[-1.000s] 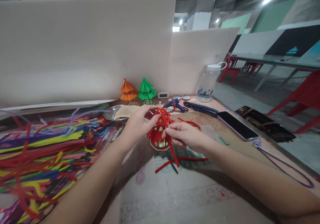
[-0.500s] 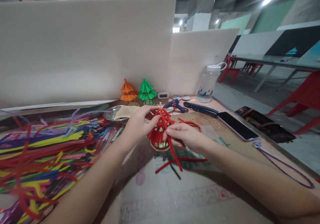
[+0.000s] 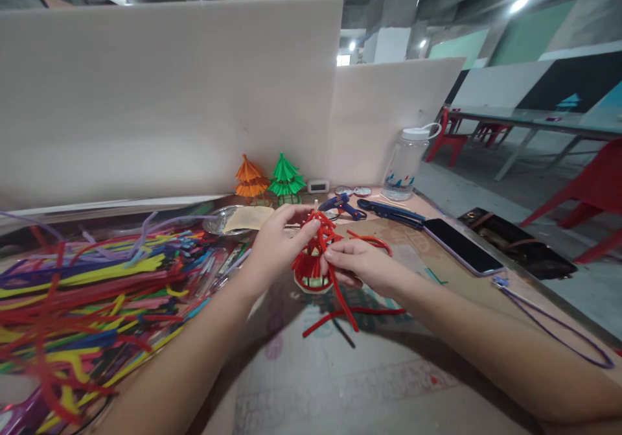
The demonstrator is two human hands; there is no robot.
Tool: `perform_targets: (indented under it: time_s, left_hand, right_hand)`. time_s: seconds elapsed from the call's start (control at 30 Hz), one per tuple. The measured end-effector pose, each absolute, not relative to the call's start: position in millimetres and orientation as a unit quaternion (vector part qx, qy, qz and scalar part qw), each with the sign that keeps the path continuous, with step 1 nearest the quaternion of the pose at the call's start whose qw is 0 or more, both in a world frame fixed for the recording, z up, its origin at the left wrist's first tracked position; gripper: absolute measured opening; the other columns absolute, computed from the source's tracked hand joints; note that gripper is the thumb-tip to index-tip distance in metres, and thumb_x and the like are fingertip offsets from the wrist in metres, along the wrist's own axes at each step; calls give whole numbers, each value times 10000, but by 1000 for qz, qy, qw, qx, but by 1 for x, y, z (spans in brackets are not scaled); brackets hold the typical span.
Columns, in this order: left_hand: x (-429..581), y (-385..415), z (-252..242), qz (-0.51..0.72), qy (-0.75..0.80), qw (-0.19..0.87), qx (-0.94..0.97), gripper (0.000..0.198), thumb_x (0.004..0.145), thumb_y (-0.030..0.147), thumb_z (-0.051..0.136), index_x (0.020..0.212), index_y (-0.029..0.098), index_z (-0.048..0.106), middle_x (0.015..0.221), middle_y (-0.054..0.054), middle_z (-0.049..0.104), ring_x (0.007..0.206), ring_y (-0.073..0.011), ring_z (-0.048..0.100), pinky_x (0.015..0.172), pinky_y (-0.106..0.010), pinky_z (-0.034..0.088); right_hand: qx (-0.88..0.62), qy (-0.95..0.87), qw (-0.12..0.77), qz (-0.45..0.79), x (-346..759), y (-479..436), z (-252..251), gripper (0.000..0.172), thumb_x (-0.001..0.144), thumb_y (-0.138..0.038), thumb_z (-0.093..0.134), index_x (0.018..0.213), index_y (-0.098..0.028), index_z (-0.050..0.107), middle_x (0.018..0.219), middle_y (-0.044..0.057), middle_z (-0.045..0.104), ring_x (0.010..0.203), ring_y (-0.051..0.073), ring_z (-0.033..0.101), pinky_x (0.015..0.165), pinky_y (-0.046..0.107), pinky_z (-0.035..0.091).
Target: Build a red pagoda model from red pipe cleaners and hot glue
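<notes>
A sprawling heap of coloured pipe cleaners (image 3: 87, 292) lies left of the grip. The person's left hand (image 3: 276, 244) is closed around the top of a small red pipe-cleaner pagoda (image 3: 307, 266). The right hand (image 3: 364, 265) pinches a loose red strand (image 3: 346, 305) against the pagoda's side, the strand trailing below.

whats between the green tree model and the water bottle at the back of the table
In the head view, a small white box and a pair of round discs lie between the green tree model and the water bottle.
</notes>
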State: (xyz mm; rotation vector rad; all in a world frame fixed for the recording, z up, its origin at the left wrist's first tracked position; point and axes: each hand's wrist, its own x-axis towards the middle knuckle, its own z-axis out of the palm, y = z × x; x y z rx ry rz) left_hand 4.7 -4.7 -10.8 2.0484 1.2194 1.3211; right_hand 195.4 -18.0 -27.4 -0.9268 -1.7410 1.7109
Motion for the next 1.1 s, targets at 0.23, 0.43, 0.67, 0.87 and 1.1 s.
perform_targets:
  time_s: [0.23,0.43,0.67,0.87,1.1]
  left_hand:
    - [8,-4,-11,477,452,192,729,241,897,370,631,1050,190,679,1051,-53,720,955,-190,662,893,-340,528]
    - [11,-5,-12,475,457,175,732,184,901,324,622,1017,191,675,1047,-51,721,970,-198,654,910,-357,515]
    - [10,-6,-11,481,450,178,731,168,903,306,626,1009,186,676,1027,-40,722,922,-173,655,878,-321,518]
    - [8,-4,-14,486,441,167,736,181,908,321,623,1018,189,677,1007,-32,717,917,-167,645,859,-304,515]
    - [7,-3,-15,481,443,169,738,186,909,335,616,1008,190,678,1021,-41,719,935,-184,645,880,-332,505]
  right_hand:
    - [-343,-650,271,622,197,-17,-27,320,883,-463,561,764,-168,596,437,-94,389,390,71,286,446,237,178]
    - [-346,-653,263,620,197,-17,-28,317,894,-456,553,761,-172,591,436,-93,392,381,70,284,439,240,167]
    - [-341,-653,262,624,197,-17,-26,315,902,-441,541,761,-164,591,435,-91,388,381,67,283,434,237,171]
    - [-331,-650,259,633,200,-19,-23,365,865,-515,589,770,-162,600,447,-92,406,383,63,296,439,238,191]
    - [-340,-649,262,628,199,-15,-27,358,861,-507,589,765,-163,610,443,-91,412,384,64,296,437,239,183]
